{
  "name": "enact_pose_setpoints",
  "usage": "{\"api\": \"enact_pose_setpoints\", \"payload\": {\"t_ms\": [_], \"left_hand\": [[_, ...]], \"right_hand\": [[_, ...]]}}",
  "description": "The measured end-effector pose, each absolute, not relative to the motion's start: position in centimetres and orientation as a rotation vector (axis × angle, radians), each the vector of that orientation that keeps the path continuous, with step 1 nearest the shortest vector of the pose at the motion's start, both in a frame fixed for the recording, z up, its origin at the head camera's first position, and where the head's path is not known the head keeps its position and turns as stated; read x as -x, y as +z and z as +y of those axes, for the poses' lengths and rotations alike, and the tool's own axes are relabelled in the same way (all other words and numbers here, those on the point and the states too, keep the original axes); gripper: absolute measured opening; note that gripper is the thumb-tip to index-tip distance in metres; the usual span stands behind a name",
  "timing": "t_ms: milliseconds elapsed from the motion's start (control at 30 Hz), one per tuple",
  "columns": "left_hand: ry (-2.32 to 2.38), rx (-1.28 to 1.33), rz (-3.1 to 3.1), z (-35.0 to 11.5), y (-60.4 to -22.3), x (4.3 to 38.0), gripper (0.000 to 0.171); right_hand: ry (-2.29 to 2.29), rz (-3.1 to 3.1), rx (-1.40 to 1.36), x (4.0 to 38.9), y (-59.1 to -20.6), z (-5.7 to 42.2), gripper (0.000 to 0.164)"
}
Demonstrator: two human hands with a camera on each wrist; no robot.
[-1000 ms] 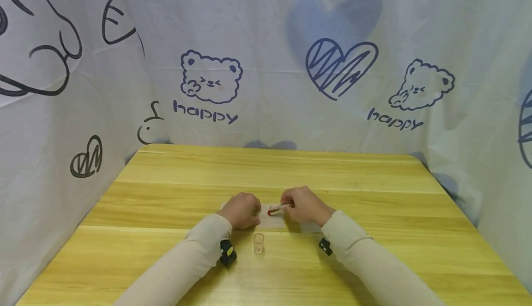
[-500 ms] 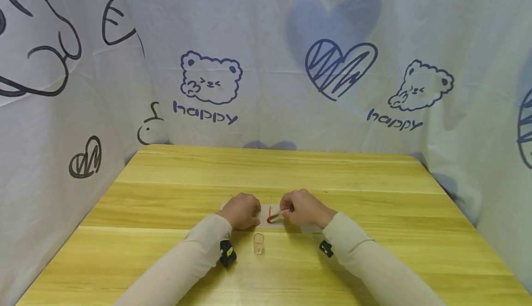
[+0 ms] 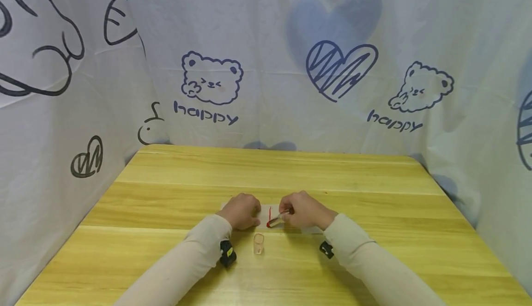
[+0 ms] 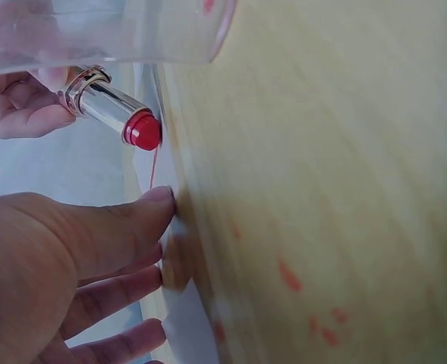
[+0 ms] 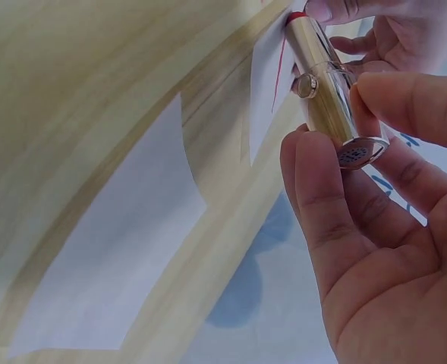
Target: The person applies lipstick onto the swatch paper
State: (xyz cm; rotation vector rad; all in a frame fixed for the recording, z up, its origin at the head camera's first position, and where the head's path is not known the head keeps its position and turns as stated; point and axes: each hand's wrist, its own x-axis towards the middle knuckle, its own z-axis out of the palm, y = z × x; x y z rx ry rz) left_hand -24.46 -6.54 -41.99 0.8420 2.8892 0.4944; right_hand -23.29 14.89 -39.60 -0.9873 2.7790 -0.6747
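Note:
My right hand [image 3: 305, 210] pinches a lipstick [image 4: 117, 110] with a gold and silver case. Its red tip touches a small white paper [image 3: 264, 211], at the lower end of a red line. In the right wrist view, fingers and thumb close round the base of the lipstick [image 5: 325, 91]. My left hand [image 3: 241, 211] rests its fingertips on the left part of the same paper, with the thumb tip close to the red line in the left wrist view. A clear lipstick cap [image 3: 258, 243] stands on the table, nearer to me than the paper.
A second white paper [image 5: 117, 250] lies to the right, partly under my right hand in the head view. Red smudges [image 4: 289, 274] mark the wooden table [image 3: 174, 172]. A white curtain [image 3: 266, 112] printed with hearts and bears hangs behind the table.
My right hand has drawn the lipstick tip towards me, and the red line on the paper has grown longer. The left hand and the cap have stayed in place.

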Motion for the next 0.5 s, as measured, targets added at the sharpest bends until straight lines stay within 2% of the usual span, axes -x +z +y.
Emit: {"api": "enact_pose_setpoints", "payload": {"t_ms": [500], "left_hand": [[0.448,-0.846,2.88,-6.58,-42.14,24.59,0.026]], "right_hand": [[-0.698,2.817,0.978,23.15,-39.0,15.63,0.004]]}}
